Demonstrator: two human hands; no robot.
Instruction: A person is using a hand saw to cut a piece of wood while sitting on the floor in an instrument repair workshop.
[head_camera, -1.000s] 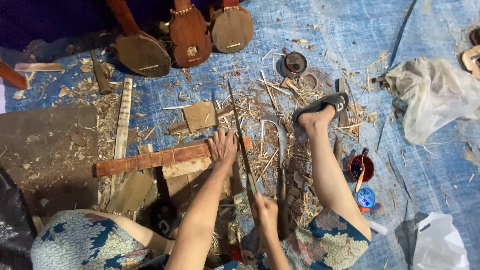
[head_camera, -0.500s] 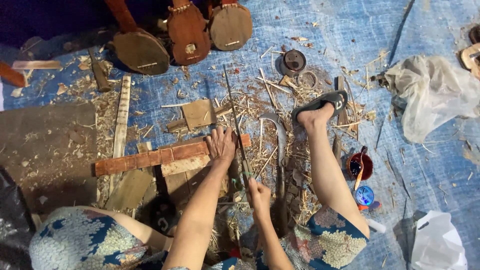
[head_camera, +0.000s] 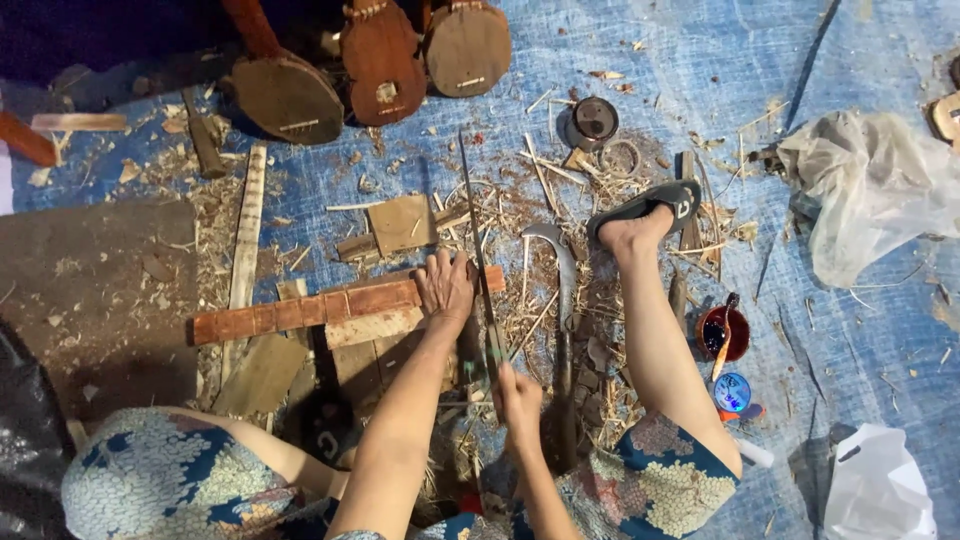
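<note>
The left hand (head_camera: 445, 285) is pressing flat, fingers spread, on the long wood strip (head_camera: 340, 308) so it cannot slide, while the right hand (head_camera: 518, 393) is gripping the saw (head_camera: 478, 250) tight to cut it.

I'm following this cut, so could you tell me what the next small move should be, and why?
Probably another short saw stroke: the right hand grips the saw, whose blade crosses the reddish wooden strip beside the left hand pressing it down, and the strip looks uncut.
</note>
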